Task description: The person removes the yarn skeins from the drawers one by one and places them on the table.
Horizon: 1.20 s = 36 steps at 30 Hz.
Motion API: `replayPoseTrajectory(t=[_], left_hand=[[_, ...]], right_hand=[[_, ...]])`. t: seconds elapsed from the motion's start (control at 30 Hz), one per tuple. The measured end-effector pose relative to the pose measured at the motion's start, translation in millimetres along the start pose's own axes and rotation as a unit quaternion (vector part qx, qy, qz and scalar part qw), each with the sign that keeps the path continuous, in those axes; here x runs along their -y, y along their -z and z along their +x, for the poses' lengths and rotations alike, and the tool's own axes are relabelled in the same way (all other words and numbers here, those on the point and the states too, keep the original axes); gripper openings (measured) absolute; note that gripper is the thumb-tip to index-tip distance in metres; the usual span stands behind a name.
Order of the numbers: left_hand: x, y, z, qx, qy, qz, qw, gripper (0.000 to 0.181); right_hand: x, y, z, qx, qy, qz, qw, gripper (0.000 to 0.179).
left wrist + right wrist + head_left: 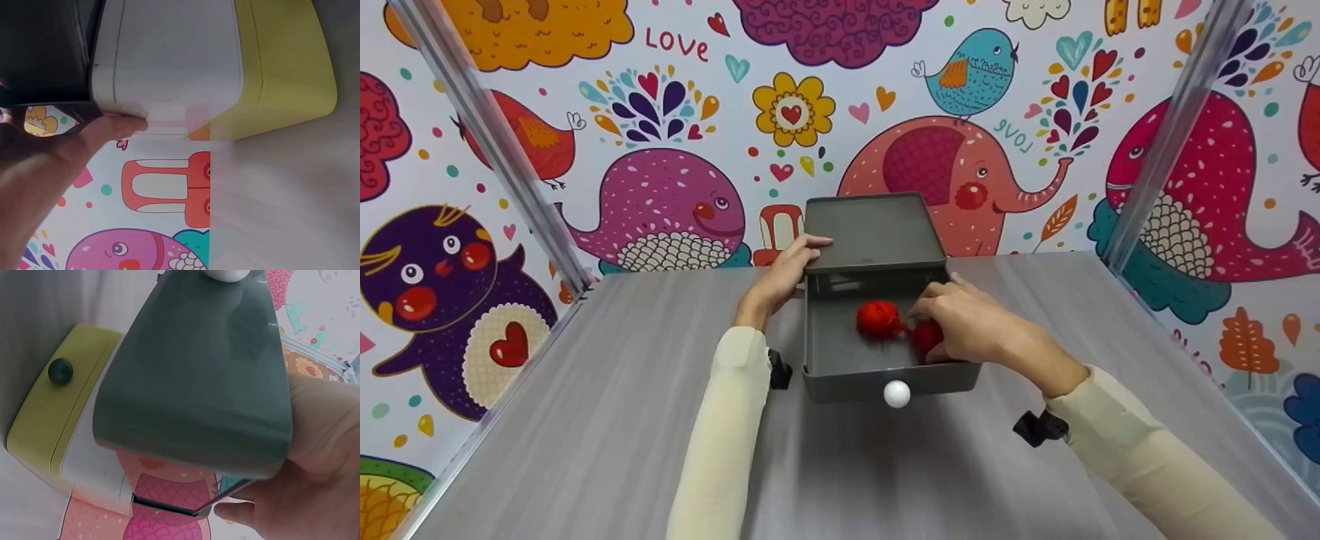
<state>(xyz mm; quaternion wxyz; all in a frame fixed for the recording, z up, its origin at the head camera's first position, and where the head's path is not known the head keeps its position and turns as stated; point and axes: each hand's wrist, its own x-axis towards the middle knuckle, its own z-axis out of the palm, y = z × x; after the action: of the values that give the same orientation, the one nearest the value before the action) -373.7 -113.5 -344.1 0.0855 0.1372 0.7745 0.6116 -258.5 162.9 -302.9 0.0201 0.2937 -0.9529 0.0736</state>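
A small stacked drawer cabinet has a dark grey top (874,232), a white middle (174,50) and a yellow bottom tier (289,62). Its dark grey top drawer (832,352) is pulled out and has a white knob (897,394). Inside lies a red ball-like thing (878,319) with a narrow neck. A second, darker red ball (927,339) is partly hidden by my right hand (971,322), whose thumb and fingers pinch it at the drawer's right side. My left hand (784,274) rests against the cabinet's upper left edge, fingers extended on top, thumb along the side.
The cabinet stands on a grey table (660,420), near its back edge. Behind and beside it are walls printed with cartoon animals, with metal posts (502,142) at the corners. A dark round knob (61,372) sticks out of the yellow tier.
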Motion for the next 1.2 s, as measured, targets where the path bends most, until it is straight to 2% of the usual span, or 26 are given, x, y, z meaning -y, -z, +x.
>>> replayPoseTrajectory(t=[0.13,0.4,0.67,0.87,1.0,1.2], left_hand=[[0.5,0.6,0.1,0.003,-0.002,-0.001,1.0000,0.040],[0.9,0.3,0.6,0.000,0.005,-0.002,1.0000,0.039],[0.7,-0.3,2.8,-0.006,-0.004,0.002,1.0000,0.040],[1.4,-1.2,2.7,0.001,-0.004,0.006,1.0000,0.040],[1.4,-0.5,2.2,0.000,-0.003,0.003,1.0000,0.040],[0.8,1.0,1.9,0.002,-0.004,0.004,1.0000,0.040]], right_hand=[[-1.8,0.4,0.9,0.016,-0.002,-0.019,0.9997,0.055],[-2.7,0.1,1.9,0.033,-0.003,-0.015,0.9993,0.051],[-3.4,0.0,1.7,0.021,-0.003,-0.032,0.9993,0.048],[-2.8,-1.2,1.8,0.008,0.023,-0.046,0.9987,0.036],[-1.6,-0.6,1.6,-0.003,0.028,-0.026,0.9993,0.039],[-1.7,3.5,1.0,-0.019,0.022,0.044,0.9986,0.041]])
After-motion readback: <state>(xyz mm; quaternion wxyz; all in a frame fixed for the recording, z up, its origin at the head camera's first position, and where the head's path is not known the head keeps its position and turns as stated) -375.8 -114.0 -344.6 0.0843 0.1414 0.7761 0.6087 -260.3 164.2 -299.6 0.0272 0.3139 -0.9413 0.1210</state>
